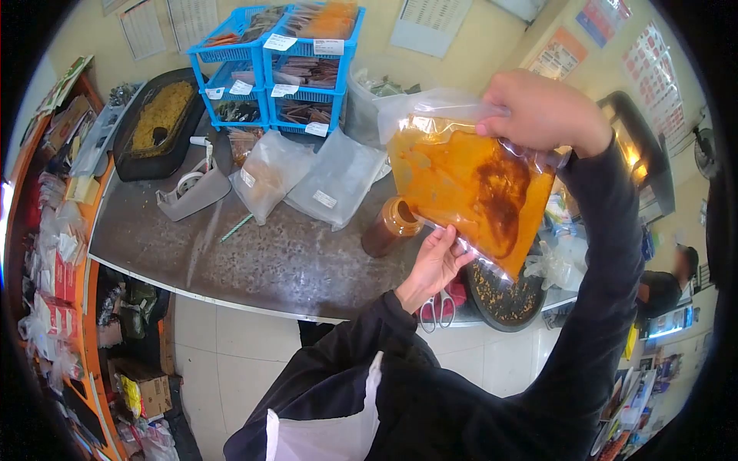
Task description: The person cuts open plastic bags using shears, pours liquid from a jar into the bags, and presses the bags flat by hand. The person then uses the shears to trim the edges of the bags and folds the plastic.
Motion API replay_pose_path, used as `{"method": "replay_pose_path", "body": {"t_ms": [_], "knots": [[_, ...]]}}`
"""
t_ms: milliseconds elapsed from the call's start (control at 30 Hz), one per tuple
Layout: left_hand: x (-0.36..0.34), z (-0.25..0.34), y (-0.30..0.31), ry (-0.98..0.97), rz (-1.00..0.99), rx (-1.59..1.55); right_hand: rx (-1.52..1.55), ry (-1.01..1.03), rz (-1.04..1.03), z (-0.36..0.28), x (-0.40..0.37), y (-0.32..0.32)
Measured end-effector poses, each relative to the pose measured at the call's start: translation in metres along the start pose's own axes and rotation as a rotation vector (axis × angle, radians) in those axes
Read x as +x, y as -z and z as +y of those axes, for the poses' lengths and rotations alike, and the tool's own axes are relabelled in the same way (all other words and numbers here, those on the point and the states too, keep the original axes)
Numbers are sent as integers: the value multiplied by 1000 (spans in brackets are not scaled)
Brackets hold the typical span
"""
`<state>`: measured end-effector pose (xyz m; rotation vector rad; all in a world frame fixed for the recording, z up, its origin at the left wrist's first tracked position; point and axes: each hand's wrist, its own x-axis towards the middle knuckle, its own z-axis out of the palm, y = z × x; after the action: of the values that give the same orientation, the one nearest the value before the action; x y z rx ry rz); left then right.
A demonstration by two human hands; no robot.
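A clear plastic bag (453, 165) smeared with orange-brown sauce hangs tilted in front of me, with a darker patch on its right side. My right hand (542, 111) grips its top edge, fingers closed on the plastic. Lower down, my left hand (440, 265) pinches the bag's bottom edge between thumb and fingers. Just left of that hand an open jar (390, 227) with brown contents stands on the dark table (284, 261), and a lower corner of the bag overlaps its mouth.
Blue stacked baskets (269, 96) of packets stand at the back, with clear bags (338, 180) in front. A tape dispenser (194, 192) and black tray (157, 127) are left. Scissors (438, 311) and a dark pan of crumbs (503, 296) lie right. A person (667, 284) is far right.
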<state>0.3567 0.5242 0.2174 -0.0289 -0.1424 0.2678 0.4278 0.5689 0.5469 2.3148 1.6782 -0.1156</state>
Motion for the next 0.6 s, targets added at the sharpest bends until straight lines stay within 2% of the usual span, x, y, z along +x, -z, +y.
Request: {"method": "replay_pose_path", "body": {"t_ms": [133,333,433,500,600], "knots": [[0,3,7,1,-112,18,50,-10,-14,-1,-1,1],[-1,6,8,1,-149,43,14,22,-7,2,2,-2],[-4,12,2,15,-50,-67,45,9,2,1,1,-1],[-3,15,5,-14,-53,-77,5,37,8,2,2,0],[-1,16,10,-28,-57,-109,89,-38,-47,-1,2,2]]}}
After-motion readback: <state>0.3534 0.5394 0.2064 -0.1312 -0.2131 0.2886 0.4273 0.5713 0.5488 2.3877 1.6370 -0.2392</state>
